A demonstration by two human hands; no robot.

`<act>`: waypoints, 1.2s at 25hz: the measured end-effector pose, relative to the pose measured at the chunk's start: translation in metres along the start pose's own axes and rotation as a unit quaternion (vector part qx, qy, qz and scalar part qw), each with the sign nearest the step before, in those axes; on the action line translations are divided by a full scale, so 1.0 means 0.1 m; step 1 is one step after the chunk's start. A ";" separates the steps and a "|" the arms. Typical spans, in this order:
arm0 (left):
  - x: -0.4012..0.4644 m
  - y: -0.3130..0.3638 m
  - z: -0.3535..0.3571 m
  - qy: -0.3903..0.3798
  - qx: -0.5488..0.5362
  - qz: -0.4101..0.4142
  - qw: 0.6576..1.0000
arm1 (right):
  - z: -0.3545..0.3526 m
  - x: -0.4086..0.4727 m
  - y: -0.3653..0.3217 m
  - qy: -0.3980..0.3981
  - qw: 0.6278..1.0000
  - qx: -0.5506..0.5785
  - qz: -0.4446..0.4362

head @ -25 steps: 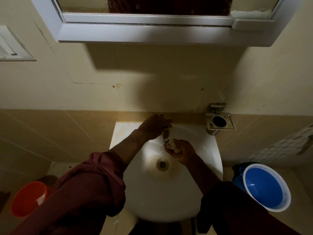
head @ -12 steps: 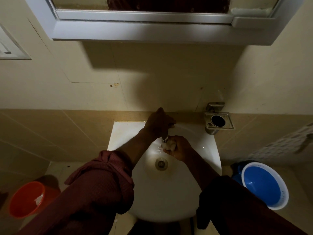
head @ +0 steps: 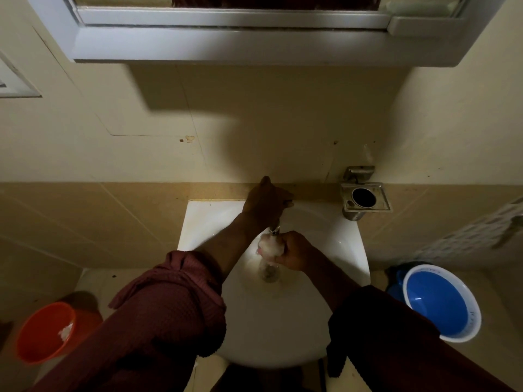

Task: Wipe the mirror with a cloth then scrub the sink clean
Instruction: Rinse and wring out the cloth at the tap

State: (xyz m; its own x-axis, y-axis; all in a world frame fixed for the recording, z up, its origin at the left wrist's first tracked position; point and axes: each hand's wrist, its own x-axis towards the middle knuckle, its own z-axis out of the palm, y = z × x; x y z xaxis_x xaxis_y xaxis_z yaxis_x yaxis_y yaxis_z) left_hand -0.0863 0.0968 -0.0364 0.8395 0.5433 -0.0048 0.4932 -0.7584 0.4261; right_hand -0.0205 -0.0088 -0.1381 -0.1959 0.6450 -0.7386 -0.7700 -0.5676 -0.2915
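Note:
A white sink [head: 271, 329] hangs on the tiled wall below me. My left hand [head: 264, 206] is wrapped over the tap handle at the back of the basin; the metal spout [head: 274, 230] pokes out beneath it. My right hand [head: 293, 251] grips a small pale cloth [head: 267, 247] bunched directly under the spout, above the drain [head: 268, 271]. Water seems to run over the cloth. The mirror's white frame [head: 226, 43] crosses the top of the view; only a dark strip of its glass shows.
A metal soap holder [head: 363, 198] is fixed to the wall right of the tap. A blue bucket [head: 441, 302] stands on the floor at right, an orange bucket [head: 45, 332] at left with something white in it.
My left hand has shifted back onto the tap handle. My right hand has lifted the cloth close under the spout. The view has tilted slightly downward.

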 end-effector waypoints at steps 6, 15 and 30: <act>0.02 -0.05 0.01 -0.012 0.066 0.050 0.997 | 0.17 0.01 0.11 0.049 0.992 0.011 -0.115; -0.01 -0.24 -0.15 -0.101 -0.001 0.053 0.993 | -0.29 -0.23 0.26 0.162 0.941 -0.200 -0.222; -0.02 -0.21 -0.11 -0.121 -0.041 0.021 0.992 | 0.09 0.45 1.54 0.122 0.517 -0.841 -0.104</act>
State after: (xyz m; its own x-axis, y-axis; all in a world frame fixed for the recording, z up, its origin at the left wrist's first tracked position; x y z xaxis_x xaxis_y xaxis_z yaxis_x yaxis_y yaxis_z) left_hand -0.1007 0.1158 -0.0356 0.8937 0.4026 -0.1980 0.4452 -0.7412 0.5024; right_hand -0.1533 -0.0623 -0.2108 0.0245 0.8140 -0.5803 0.8982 -0.2728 -0.3448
